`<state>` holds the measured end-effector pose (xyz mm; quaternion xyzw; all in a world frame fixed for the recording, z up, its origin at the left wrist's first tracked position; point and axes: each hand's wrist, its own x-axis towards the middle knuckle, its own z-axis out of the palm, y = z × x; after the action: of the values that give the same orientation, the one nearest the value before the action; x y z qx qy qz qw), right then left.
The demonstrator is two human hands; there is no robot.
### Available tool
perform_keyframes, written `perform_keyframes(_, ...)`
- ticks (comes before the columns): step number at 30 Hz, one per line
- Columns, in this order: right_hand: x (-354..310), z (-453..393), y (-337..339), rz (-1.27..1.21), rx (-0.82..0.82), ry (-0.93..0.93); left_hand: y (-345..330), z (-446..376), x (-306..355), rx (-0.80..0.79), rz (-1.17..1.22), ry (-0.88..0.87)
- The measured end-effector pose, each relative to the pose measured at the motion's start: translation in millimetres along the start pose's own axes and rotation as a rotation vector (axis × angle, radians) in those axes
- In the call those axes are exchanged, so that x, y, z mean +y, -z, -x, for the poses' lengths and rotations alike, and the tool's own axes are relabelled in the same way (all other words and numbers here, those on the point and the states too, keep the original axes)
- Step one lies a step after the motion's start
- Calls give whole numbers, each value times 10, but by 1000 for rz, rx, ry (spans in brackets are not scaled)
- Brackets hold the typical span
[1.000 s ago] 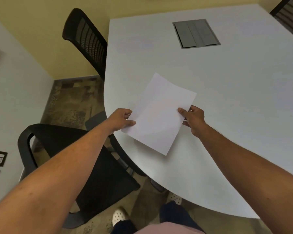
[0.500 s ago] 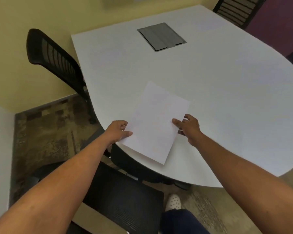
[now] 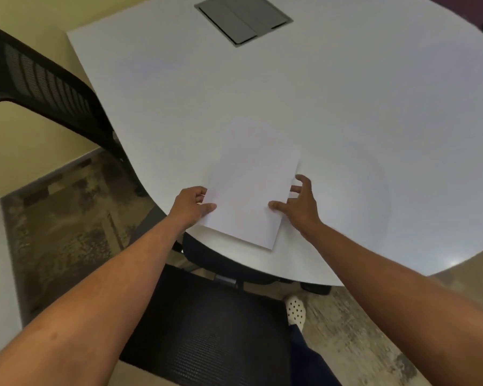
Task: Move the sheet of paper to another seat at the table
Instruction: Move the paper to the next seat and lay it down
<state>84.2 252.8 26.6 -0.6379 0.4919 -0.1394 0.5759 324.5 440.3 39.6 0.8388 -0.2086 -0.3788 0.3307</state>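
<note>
Grey hatch (image 3: 243,18) is set flush in tabletop at far side. Black mesh chair (image 3: 43,82) stands at left edge, w/ patterned carpet (image 3: 64,235) under it. Dotted shoe (image 3: 296,310) shows on floor, near table's front edge.

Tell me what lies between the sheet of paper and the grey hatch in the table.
Nothing: in the head view, only bare white table top separates the sheet of paper from the grey hatch.
</note>
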Motion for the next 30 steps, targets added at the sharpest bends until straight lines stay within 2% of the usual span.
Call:
perform_keyframes(5,435,274,-273,422,13,107,-92,-309,-123,-76,-30,-54)
perform_keyframes(8,599,341,-394,751,3,182,-137,-381,-146,-77,-88,-130)
perform_keyframes(10,653,350,-471,873,-1,197,-143,-422,-172,-62,-142,-175)
perform_keyframes(13,685,356,-547,897,15,174,-76,-440,-253,-71,-322,-279)
perform_keyframes(17,703,364,-568,937,16,173,116,-584,-398,-71,-714,-550)
perform_keyframes(21,699,373,-568,972,-19,164,303,-873,-496,-242,-995,-770)
perform_keyframes(25,741,423,-562,918,49,209,361,-1034,-510,-298,-1053,-820)
perform_keyframes(30,760,437,-620,981,35,205,420,-1073,-480,-307,-1055,-805)
